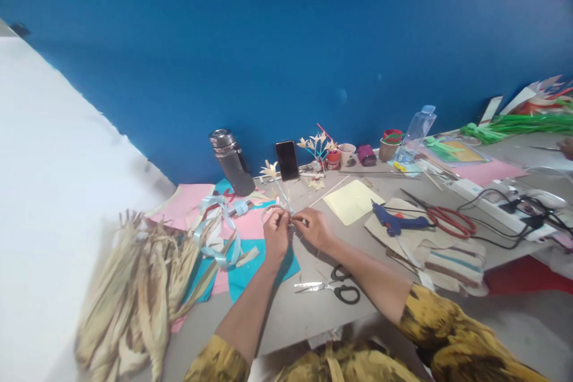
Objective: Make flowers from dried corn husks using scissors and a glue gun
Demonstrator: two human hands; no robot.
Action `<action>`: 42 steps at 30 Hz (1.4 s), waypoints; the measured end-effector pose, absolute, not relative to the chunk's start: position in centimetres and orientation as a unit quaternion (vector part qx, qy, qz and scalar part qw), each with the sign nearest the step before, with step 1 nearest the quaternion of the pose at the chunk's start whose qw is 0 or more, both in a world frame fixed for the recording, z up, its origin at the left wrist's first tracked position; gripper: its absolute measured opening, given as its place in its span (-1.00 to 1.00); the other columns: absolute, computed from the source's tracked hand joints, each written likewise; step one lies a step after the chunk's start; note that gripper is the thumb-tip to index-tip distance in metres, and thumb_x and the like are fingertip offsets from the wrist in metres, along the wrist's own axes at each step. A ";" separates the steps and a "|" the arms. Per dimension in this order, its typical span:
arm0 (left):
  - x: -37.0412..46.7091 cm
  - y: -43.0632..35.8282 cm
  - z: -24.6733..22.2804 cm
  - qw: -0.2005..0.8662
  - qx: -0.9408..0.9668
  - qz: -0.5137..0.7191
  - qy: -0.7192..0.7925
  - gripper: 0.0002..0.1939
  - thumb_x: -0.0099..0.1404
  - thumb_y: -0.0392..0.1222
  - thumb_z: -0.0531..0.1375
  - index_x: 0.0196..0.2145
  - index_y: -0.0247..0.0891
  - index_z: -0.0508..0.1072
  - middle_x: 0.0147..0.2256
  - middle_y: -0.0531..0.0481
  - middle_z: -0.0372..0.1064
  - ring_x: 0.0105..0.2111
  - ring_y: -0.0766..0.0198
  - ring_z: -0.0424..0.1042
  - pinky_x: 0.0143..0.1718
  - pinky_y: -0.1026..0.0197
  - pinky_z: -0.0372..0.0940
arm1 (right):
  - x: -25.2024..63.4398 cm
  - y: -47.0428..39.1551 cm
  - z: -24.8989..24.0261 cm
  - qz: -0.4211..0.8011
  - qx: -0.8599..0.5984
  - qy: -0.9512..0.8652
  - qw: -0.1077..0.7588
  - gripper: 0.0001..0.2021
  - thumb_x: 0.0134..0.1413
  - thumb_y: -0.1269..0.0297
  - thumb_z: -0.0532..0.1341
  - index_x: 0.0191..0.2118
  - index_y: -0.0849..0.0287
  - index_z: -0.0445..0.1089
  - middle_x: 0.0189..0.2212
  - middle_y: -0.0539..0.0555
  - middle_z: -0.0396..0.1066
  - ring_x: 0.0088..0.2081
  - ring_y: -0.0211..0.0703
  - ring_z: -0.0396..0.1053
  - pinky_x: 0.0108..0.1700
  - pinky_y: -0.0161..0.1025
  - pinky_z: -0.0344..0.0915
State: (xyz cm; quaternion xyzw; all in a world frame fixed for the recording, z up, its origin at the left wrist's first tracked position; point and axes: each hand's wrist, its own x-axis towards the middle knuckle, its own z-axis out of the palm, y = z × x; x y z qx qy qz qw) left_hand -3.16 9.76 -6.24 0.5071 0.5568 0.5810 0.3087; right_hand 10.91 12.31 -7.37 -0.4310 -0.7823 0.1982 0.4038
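My left hand (277,230) is closed in a pinch at the lower end of a thin pale-blue stem, which carries a cream husk flower (270,169) leaning up and left. My right hand (313,229) pinches right beside it at the same stem; the small part between the fingertips is too blurred to tell. A narrow curved strip (269,209) loops out by my left fingers. Black-handled scissors (333,286) lie partly spread below my hands. Left of them a light-blue ribbon (224,259) curls over pink and blue paper (246,271).
Dried corn husks (138,304) heap at the left. Behind stand a flask (233,164), a phone (287,161), more husk flowers (316,146) and a bottle (416,134). At right lie a blue glue gun (398,221), red-handled scissors (452,222) and a power strip (492,209). Another person's hand (566,148) shows far right.
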 end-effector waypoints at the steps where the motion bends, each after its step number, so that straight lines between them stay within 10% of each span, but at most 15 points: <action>1: -3.1 9.8 -6.2 0.319 0.500 0.583 0.555 -0.78 0.26 -0.04 0.16 -0.39 -0.24 0.46 -0.43 -0.01 0.36 -0.43 0.24 0.34 -0.37 0.21 0.28 | 10.9 12.3 -7.3 0.192 -0.430 -0.786 0.400 -0.88 0.16 0.37 0.25 -0.32 0.10 0.56 -0.37 0.05 0.53 -0.32 -0.17 0.42 -0.24 -0.30 0.22; 42: -3.5 10.0 -5.8 0.425 0.443 0.605 0.507 -0.76 0.04 -0.10 0.34 -0.60 -0.26 0.40 -0.60 0.12 0.20 -0.56 0.36 0.21 -0.50 0.28 0.14 | 10.3 12.5 -7.6 0.320 -0.383 -0.751 0.433 -0.80 0.18 0.46 0.15 -0.34 0.15 0.53 -0.38 0.02 0.49 -0.30 -0.18 0.42 -0.20 -0.31 0.28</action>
